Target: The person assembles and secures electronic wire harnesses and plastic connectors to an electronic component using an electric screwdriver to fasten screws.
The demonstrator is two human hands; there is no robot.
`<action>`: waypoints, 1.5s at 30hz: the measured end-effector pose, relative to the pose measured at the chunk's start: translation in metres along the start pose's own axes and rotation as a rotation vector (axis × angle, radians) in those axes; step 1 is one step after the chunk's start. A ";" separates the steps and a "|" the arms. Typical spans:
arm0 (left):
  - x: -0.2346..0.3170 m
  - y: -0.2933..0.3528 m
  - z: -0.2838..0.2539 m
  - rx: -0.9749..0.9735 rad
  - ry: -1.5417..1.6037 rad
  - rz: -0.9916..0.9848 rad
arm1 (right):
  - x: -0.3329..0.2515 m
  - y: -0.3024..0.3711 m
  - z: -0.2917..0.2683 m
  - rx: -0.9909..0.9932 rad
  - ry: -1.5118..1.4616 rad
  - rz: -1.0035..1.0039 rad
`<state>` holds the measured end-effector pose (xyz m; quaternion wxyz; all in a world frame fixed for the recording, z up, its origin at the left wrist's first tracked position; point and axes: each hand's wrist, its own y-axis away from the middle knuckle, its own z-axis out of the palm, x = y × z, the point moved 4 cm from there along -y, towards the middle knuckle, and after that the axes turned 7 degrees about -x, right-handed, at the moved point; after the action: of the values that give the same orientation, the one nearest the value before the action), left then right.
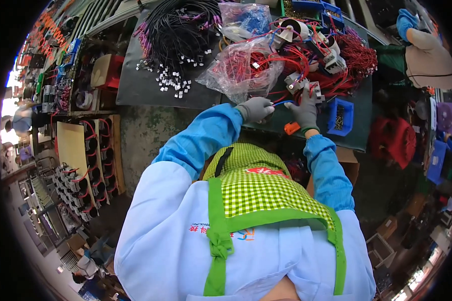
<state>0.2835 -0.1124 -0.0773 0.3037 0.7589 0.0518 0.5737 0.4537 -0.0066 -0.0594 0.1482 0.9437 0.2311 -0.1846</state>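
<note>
Both hands wear grey gloves with bare fingertips. My left hand (256, 109) is closed, its thumb and finger pinching the end of a blue wire (283, 102). My right hand (305, 113) reaches up to a white-grey electrical block (296, 83) with red wires on it; its fingers are on the block's near side and its thumb is by the blue wire. An orange object (291, 128), perhaps a tool handle, shows beside the right palm; whether the hand holds it is hidden. Red wires in a clear plastic bag (243, 70) lie just beyond my left hand.
A bundle of black cables (178, 37) with white connectors covers the table's left. Red wires (359, 52) and another white-grey block (335, 63) lie right. A blue bin (340, 117) of small metal parts stands beside my right hand. A red bag (392, 141) is farther right.
</note>
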 end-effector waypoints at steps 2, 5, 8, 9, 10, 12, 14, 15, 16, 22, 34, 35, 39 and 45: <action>0.005 0.006 0.008 -0.173 0.570 0.048 | 0.002 0.000 -0.002 0.142 -0.209 -0.008; 0.000 0.009 0.012 -0.239 1.336 -0.171 | 0.005 0.002 -0.005 0.162 -0.172 -0.028; 0.000 0.006 0.017 -0.285 1.320 0.012 | -0.007 0.001 -0.018 0.229 -0.303 0.045; 0.003 0.005 0.018 -0.283 1.320 0.013 | -0.006 0.002 -0.022 0.275 -0.446 0.142; 0.014 0.006 0.016 -0.264 1.298 0.034 | 0.000 0.001 -0.022 0.277 -0.445 0.150; 0.015 0.008 0.006 -0.252 1.266 0.047 | 0.003 -0.002 -0.016 0.309 -0.121 -0.113; 0.002 0.007 -0.016 -0.068 0.925 0.118 | 0.016 0.004 -0.002 0.289 -0.091 -0.119; -0.003 0.006 -0.023 0.028 0.758 0.150 | 0.012 0.008 -0.002 0.266 -0.111 -0.114; 0.006 0.007 -0.021 0.037 1.118 0.005 | 0.014 0.015 -0.004 0.247 -0.128 -0.093; 0.054 -0.004 -0.023 0.082 0.938 -0.091 | 0.011 0.020 0.001 0.192 0.043 -0.234; 0.050 -0.021 -0.012 -0.037 0.873 -0.170 | 0.006 -0.008 -0.035 0.124 0.414 -0.488; 0.037 -0.023 -0.005 -0.110 1.026 -0.168 | 0.004 -0.008 -0.031 0.182 0.369 -0.498; 0.040 -0.014 0.011 -0.102 0.842 -0.005 | 0.008 -0.020 -0.030 0.297 0.090 -0.236; 0.064 0.003 -0.008 0.170 -0.463 0.389 | 0.016 -0.007 -0.020 0.495 -0.250 0.152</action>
<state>0.2968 -0.0847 -0.0210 0.1273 0.8877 -0.1173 0.4266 0.4688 0.0128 -0.0496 -0.0461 0.9356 0.0875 -0.3389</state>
